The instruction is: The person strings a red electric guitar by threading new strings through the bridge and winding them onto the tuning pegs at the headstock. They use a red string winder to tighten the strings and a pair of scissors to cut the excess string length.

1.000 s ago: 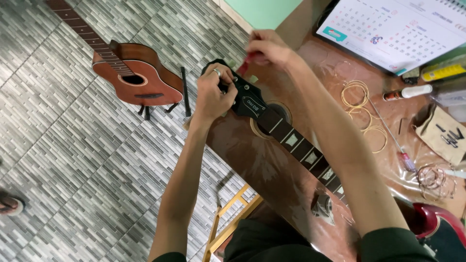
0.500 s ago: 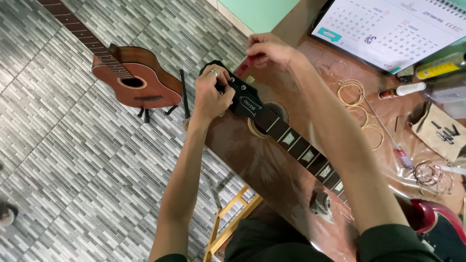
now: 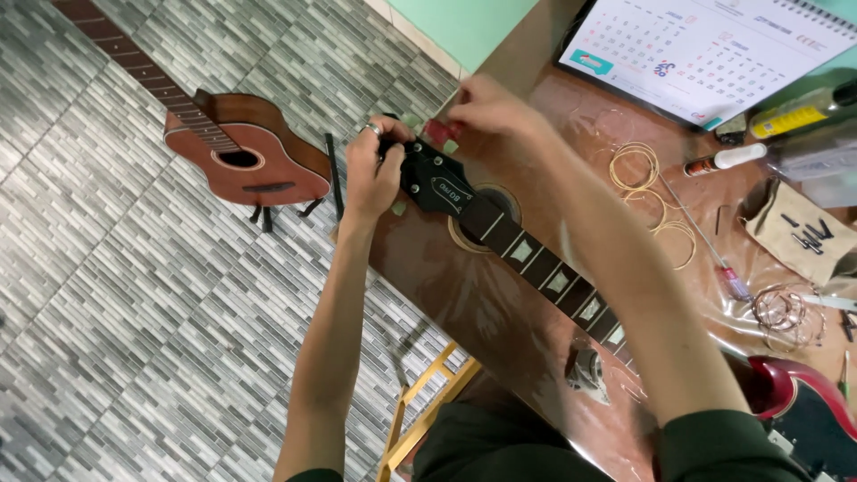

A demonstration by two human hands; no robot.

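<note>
Left hand (image 3: 373,174), ring on one finger, with fingers curled shut around the near edge of the black headstock (image 3: 435,183); right hand (image 3: 486,114) at the headstock's far edge, fingertips pinched together on a small red object (image 3: 440,132). The headstock lies between the two hands at the corner of the brown table (image 3: 500,303), its dark neck (image 3: 544,272) with pale inlays running back toward the red guitar body (image 3: 786,393). Coiled strings (image 3: 636,165), a calendar (image 3: 705,45) and a screwdriver (image 3: 714,254) lie beyond; a brown ukulele (image 3: 241,152) stands on the tiled floor (image 3: 107,303).
</note>
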